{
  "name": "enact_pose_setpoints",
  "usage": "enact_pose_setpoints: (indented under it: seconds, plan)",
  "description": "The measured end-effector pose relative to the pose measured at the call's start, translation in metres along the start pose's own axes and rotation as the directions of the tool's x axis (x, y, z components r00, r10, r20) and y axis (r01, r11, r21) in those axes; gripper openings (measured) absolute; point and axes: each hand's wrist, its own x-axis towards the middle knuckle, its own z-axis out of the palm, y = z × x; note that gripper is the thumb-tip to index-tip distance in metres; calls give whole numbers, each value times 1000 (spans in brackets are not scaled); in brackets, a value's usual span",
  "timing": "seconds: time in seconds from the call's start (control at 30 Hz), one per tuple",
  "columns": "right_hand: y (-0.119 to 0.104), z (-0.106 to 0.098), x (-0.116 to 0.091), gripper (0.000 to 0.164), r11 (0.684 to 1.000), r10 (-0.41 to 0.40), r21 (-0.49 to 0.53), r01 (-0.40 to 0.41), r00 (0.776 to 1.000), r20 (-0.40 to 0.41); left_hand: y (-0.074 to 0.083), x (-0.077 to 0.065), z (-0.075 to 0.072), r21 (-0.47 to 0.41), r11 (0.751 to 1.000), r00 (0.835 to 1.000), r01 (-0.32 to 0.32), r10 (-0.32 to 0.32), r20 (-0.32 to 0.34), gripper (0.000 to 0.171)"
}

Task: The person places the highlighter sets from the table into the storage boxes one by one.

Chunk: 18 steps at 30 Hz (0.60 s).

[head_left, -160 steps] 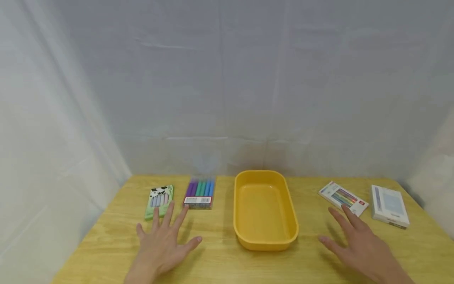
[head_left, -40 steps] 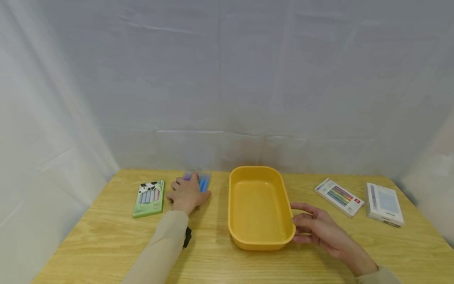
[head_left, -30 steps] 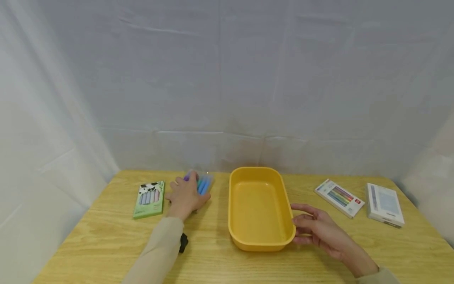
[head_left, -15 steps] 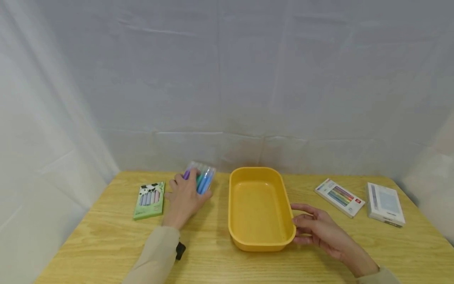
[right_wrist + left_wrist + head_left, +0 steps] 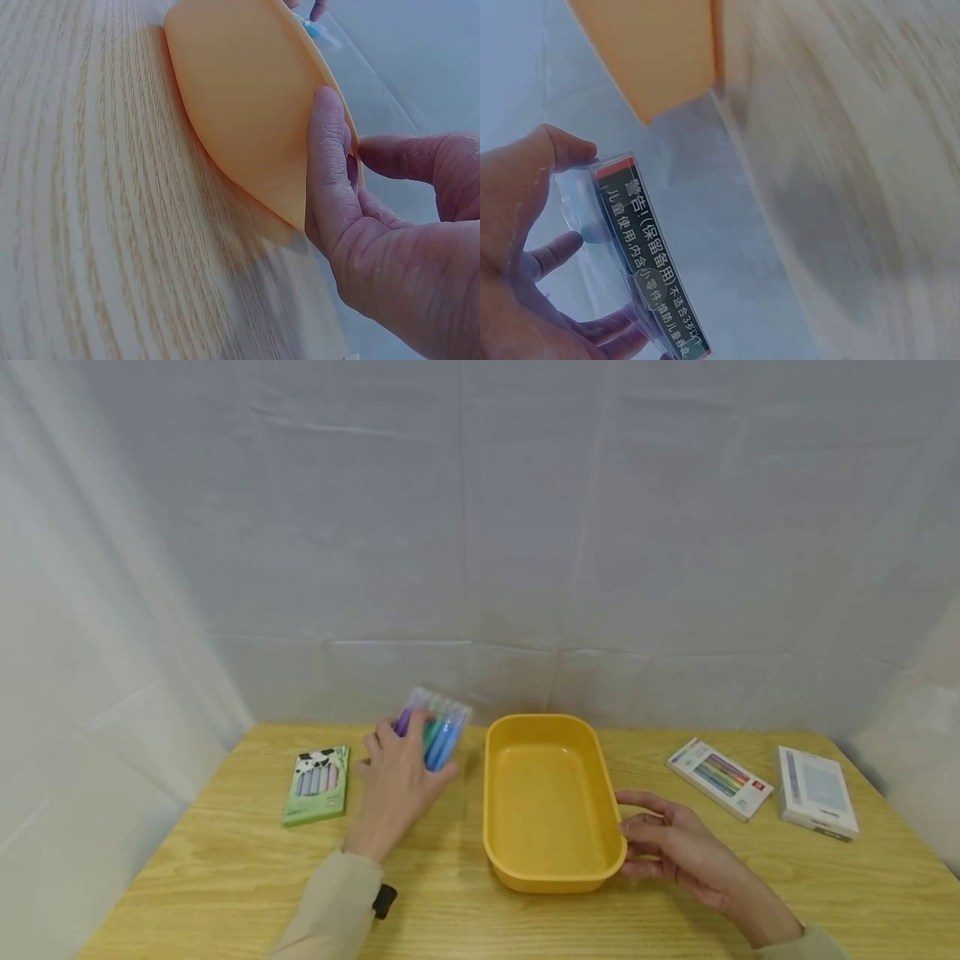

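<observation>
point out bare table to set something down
Bare table lies in front of the green box and between yellow tray and pencil box, beyond the right hand. Crowded left of the tray: left hand and marker pack.

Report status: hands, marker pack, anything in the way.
Left hand gripping marker pack, raised off table. Right hand holding yellow bin by its rim. No object visible between pack and bin.

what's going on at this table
A person's left grip holds a marker pack up off the table, left of the tub. Their right grip pinches the tub's rim. A green box lies far left; a thin white box and a thicker white box lie on the right.
</observation>
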Motion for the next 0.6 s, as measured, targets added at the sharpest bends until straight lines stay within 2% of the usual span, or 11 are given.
enact_pose_setpoints:
  seconds: [0.33, 0.6]
  plan:
    - [1, -1, 1, 71, 1000, 4, 4, -4, 1000, -2, 18, -8, -8, -20, 995, 995, -94, 94, -26, 70]
    - [1, -1, 1, 72, 1000, 2, 4, -2, 1000, -7, 24, -11, -7, -58, 987, 988, -152, 150, -45, 69]
